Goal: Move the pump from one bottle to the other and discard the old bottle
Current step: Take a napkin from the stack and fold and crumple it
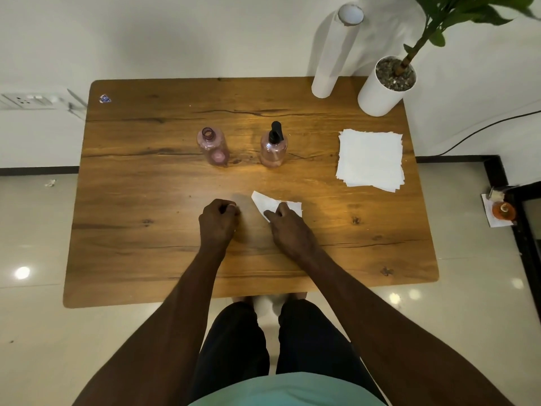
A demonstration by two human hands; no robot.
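Two pink bottles stand mid-surface (146, 259), well apart. The right bottle (273, 149) wears the one black pump (275, 131); the left bottle (213, 148) is open-necked. Which one is old I cannot tell, so the swap may be done or not begun; nothing is discarded yet. The left hand (218, 219) is curled, seemingly empty. The right hand (285, 219) rests on one loose tissue (268, 202), fingers curled. One tissue stack (370, 159) lies right.
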